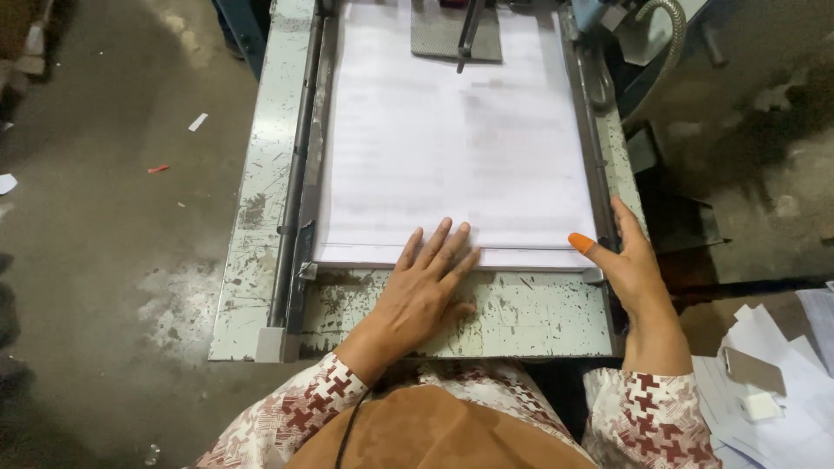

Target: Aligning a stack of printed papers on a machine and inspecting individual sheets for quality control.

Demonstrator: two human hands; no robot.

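Worn metal table (521, 317); left hand (426, 287) fingers spread flat on paper stack (452, 148).

A stained, dusty concrete floor (113, 260) spreads left of a worn metal machine table (261, 174) with chipped pale-green paint. Paper scraps (198, 122) litter the floor; loose white sheets (773, 382) pile at lower right, under dim light.

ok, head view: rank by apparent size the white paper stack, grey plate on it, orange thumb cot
1. white paper stack
2. grey plate, cut off by the frame's top edge
3. orange thumb cot on the right hand
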